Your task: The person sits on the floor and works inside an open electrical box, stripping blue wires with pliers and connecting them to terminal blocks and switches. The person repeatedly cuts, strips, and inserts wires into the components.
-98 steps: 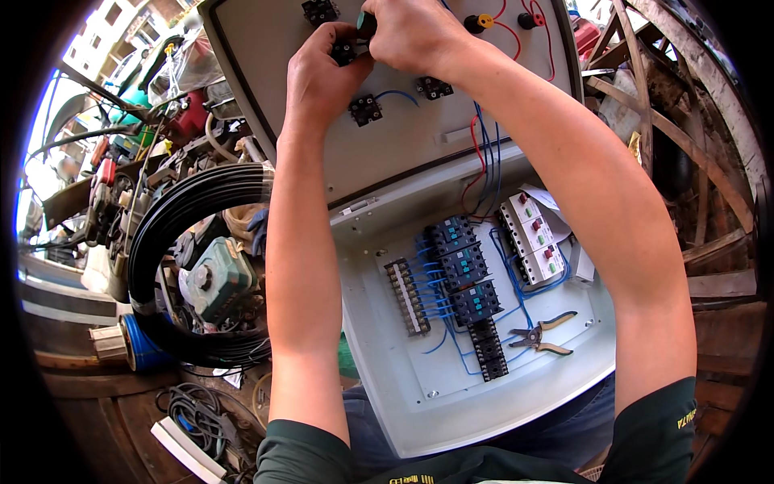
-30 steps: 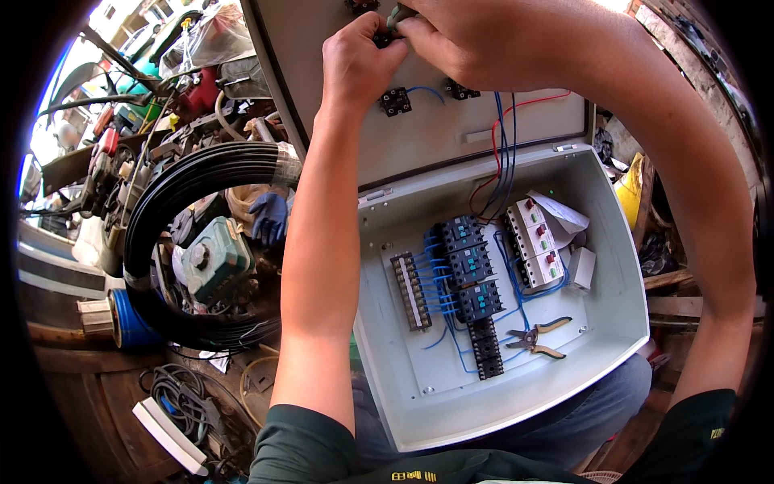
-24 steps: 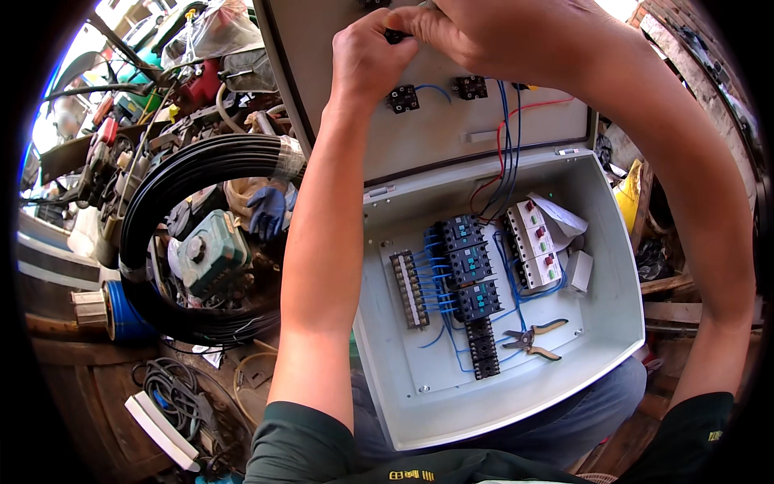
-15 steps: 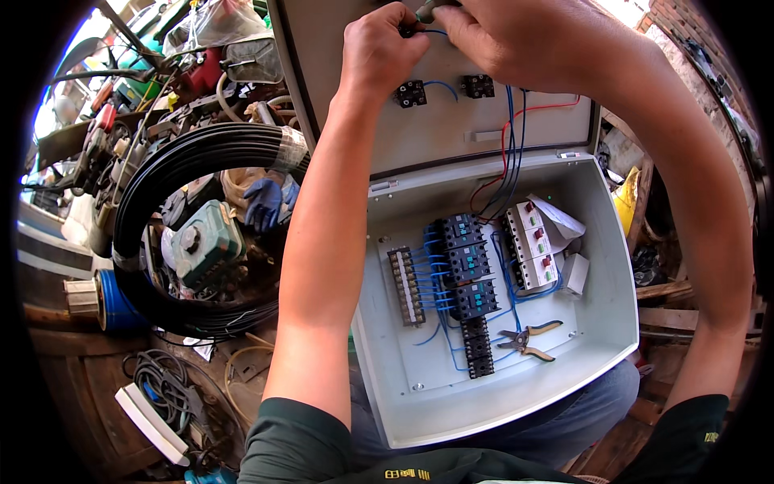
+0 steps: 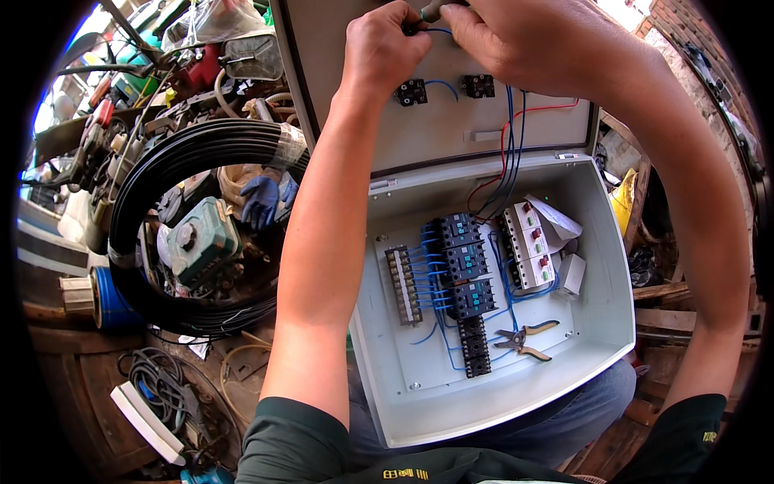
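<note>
At the top of the open lid [image 5: 439, 133] of a grey electrical box, my left hand [image 5: 385, 50] is closed around a small black switch block [image 5: 413, 30], mostly hidden by the fingers. A blue wire [image 5: 439, 31] runs from it towards my right hand [image 5: 504, 40]. That hand grips the grey-green handle [image 5: 433, 10] of what looks like a screwdriver; its tip is hidden. Two more black switch blocks [image 5: 412, 92] sit below on the lid. Inside the box are contactors [image 5: 466, 262], a terminal strip [image 5: 403, 284], white breakers [image 5: 528, 246] and wire strippers [image 5: 524, 340].
The box [image 5: 451, 415] rests on my lap. Red and blue wires [image 5: 509, 153] cross from lid to box. Left of it lie a black cable coil [image 5: 129, 210], a green metal container [image 5: 201, 242], a blue glove [image 5: 260, 202] and piled clutter. Wooden boards lie to the right.
Both hands keep almost the same place and grip at the lid. The box and surroundings shift slightly left in the picture.
</note>
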`<state>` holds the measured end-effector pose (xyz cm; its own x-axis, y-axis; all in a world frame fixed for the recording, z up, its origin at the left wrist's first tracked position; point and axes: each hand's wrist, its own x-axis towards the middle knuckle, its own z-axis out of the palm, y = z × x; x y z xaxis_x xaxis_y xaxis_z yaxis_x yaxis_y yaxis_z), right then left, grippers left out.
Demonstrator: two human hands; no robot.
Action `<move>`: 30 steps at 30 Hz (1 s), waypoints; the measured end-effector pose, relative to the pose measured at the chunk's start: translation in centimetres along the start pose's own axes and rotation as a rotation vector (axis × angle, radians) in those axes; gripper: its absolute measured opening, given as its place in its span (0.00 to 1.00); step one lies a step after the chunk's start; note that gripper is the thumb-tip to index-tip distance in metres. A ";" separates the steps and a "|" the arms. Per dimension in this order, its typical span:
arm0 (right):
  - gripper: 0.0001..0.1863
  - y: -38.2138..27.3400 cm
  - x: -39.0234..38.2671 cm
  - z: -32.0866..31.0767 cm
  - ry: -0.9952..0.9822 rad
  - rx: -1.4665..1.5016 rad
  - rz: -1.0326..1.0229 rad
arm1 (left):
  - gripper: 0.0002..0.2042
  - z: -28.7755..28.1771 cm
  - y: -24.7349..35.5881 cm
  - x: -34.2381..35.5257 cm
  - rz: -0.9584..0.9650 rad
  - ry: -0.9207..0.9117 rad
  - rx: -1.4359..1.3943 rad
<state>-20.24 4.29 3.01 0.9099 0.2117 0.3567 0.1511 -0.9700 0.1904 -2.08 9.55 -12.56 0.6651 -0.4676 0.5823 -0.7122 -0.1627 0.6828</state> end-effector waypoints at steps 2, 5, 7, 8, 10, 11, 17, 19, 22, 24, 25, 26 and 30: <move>0.07 0.4 -0.6 0.1 -0.006 -0.045 -0.031 | 0.17 0.2 0.6 -0.3 0.045 0.023 -0.110; 0.08 0.0 -1.3 0.4 -0.014 -0.117 0.061 | 0.14 0.3 1.2 -0.4 0.138 0.057 -0.188; 0.08 -0.9 -1.2 0.6 0.126 -0.125 0.035 | 0.11 0.3 1.4 -0.5 0.170 0.097 -0.224; 0.08 -1.4 -0.9 0.9 0.246 -0.121 -0.013 | 0.11 0.3 1.4 -0.5 0.170 0.090 -0.217; 0.09 -1.7 -0.4 0.4 0.174 -0.111 0.014 | 0.11 0.3 1.4 -0.6 0.173 0.075 -0.203; 0.09 -1.0 -0.1 -0.5 -0.019 -0.105 0.087 | 0.11 0.3 1.4 -0.6 0.190 0.096 -0.215; 0.10 1.0 0.0 0.4 0.020 0.012 -0.007 | 0.09 0.4 1.4 -0.4 0.151 0.128 -0.054; 0.11 0.9 -0.2 0.7 0.145 0.006 -0.134 | 0.08 0.3 1.3 -0.4 0.232 0.147 -0.102; 0.11 0.1 -0.9 -0.1 0.032 -0.056 -0.021 | 0.07 0.5 1.2 -0.5 0.194 0.137 -0.077; 0.11 -0.6 -1.6 -1.6 -0.114 0.009 0.116 | 0.07 0.6 1.2 -0.6 0.180 0.132 -0.149; 0.11 -1.0 -1.8 -2.0 -0.151 0.022 0.163 | 0.07 0.6 1.2 -0.7 0.172 0.129 -0.184; 0.11 -1.3 -1.9 -2.1 -0.114 -0.001 0.167 | 0.07 0.5 1.2 -0.8 0.216 0.111 -0.176; 0.11 -0.9 -1.5 -1.7 -0.073 -0.145 0.002 | 0.16 -1.2 0.8 -1.0 0.495 0.164 0.026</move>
<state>-22.37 5.04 3.89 0.9365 0.1954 0.2913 0.0965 -0.9419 0.3216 -3.05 10.94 -12.08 0.2726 -0.3520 0.8954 -0.9541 0.0209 0.2987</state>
